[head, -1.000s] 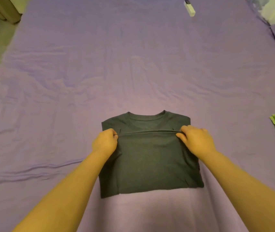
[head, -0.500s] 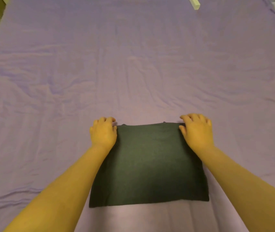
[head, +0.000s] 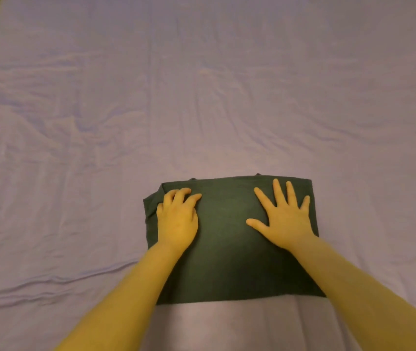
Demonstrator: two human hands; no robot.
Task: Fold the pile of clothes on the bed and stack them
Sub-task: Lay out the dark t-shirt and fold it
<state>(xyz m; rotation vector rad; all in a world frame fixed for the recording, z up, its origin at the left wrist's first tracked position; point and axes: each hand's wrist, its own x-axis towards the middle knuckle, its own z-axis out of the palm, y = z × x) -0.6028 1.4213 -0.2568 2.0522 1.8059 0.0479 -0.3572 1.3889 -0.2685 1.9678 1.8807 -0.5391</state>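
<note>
1. Now the dark green shirt (head: 229, 239) lies folded into a rectangle on the purple bedsheet (head: 201, 97), in the lower middle of the frame.
2. Right hand (head: 284, 219) is flat on the shirt's right half, fingers spread wide and straight, pressing down.
3. Left hand (head: 177, 219) sits on the shirt's left edge, fingers bent at the knuckles; it looks like fingertips pressing, not a pinch, though the fold there is bunched and hard to read.
4. Sheet is wrinkled all around.

A dark green shirt (head: 229, 239) lies folded square, flat on the bed (head: 201, 97).
</note>
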